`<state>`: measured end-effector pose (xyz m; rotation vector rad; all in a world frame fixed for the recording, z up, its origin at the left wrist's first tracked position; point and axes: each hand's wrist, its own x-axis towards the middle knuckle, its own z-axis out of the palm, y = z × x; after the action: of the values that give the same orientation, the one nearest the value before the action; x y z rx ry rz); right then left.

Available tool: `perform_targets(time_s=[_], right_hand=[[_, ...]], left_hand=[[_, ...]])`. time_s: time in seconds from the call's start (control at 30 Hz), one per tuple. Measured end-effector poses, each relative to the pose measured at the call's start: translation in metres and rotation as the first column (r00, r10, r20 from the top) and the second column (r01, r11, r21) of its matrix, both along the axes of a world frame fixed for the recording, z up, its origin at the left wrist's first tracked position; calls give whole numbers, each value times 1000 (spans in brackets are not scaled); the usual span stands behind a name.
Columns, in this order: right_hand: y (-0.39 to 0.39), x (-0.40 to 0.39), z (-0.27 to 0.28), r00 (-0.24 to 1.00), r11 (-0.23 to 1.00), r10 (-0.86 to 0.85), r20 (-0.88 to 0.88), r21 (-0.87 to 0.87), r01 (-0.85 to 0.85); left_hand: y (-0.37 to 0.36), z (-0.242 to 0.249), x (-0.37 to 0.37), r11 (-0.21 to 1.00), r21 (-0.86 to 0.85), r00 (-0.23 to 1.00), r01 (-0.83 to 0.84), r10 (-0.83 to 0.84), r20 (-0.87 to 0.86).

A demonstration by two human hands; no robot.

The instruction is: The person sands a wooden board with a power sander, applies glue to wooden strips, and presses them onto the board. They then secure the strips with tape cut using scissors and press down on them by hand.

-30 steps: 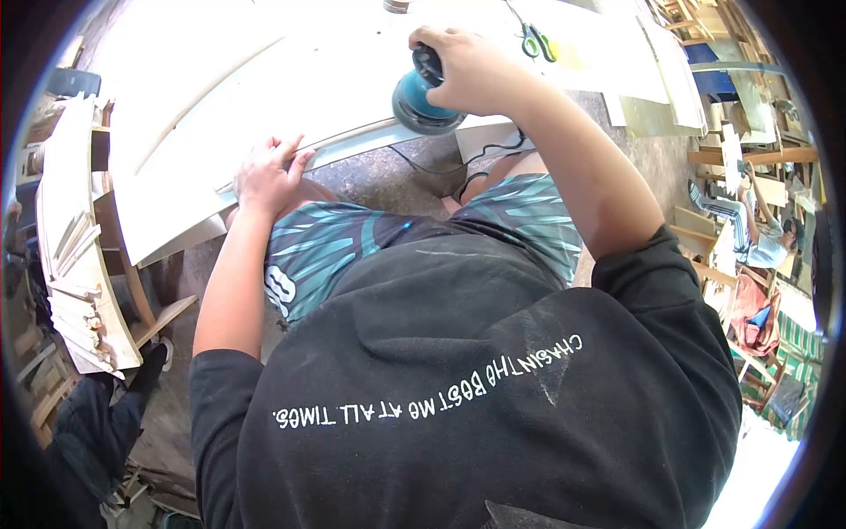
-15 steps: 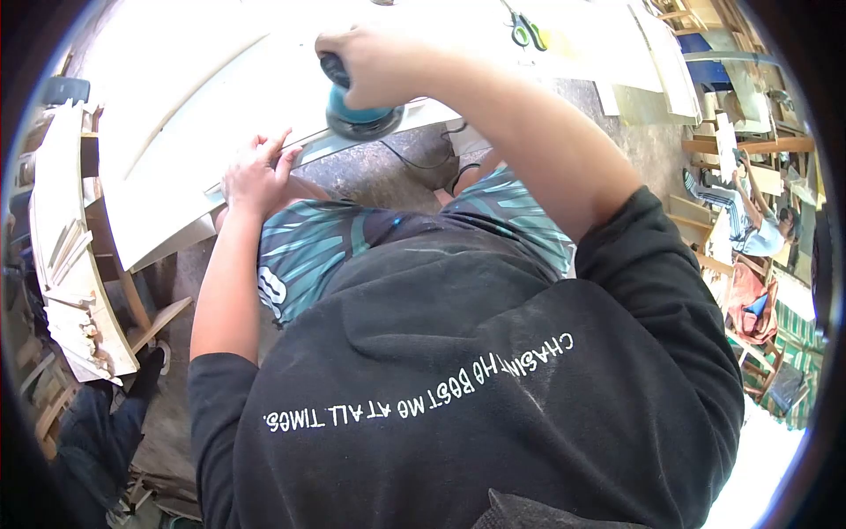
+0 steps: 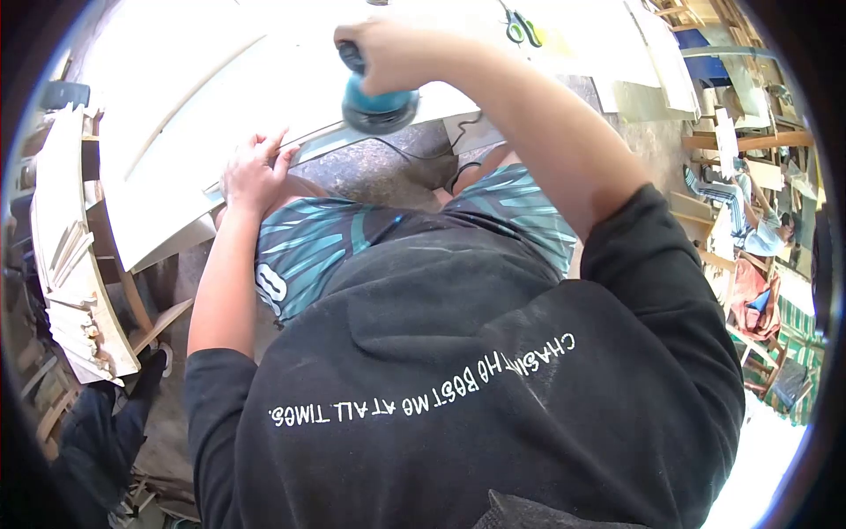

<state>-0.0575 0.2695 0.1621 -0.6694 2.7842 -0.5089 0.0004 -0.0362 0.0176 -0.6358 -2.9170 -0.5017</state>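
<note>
My right hand (image 3: pixel 392 55) is wrapped round the black top grip of a teal orbital sander (image 3: pixel 374 99). The sander's round black base overlaps the near edge of a pale board (image 3: pixel 322 141). My left hand (image 3: pixel 254 175) lies on the same edge further left, its fingers stretched and thumb apart, pressing on the board. A dark cord (image 3: pixel 419 157) runs below the sander.
Scissors with green and black handles (image 3: pixel 523 30) lie on the bright white worktop (image 3: pixel 211 106). At left, a bench (image 3: pixel 66 212) bears wood strips. A person (image 3: pixel 760 231) sits far right among timber; another person's dark-clothed legs (image 3: pixel 101 432) show lower left.
My right hand and the sander have shifted a little to the right and slightly up along the board's edge. My left hand stays in place.
</note>
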Motion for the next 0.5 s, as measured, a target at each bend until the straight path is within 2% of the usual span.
perform_targets(time_s=[0.07, 0.2, 0.27, 0.4, 0.5], right_hand=[[-42, 3, 4, 995, 998, 65, -72, -5, -66], [-47, -6, -5, 996, 996, 77, -33, -36, -79], [-26, -2, 8, 999, 999, 36, 8, -10, -36], [40, -2, 0, 999, 1000, -20, -51, -10, 19], [56, 11, 60, 983, 974, -131, 126, 203, 104]], left_hand=[[3, 3, 1, 1000, -22, 1000, -14, 14, 19], [4, 3, 2, 1000, 12, 1000, -11, 11, 20], [4, 1, 1, 999, 36, 999, -16, 15, 32], [3, -4, 0, 997, 75, 1000, 11, -9, -23], [2, -2, 0, 998, 61, 999, 19, -17, -40]])
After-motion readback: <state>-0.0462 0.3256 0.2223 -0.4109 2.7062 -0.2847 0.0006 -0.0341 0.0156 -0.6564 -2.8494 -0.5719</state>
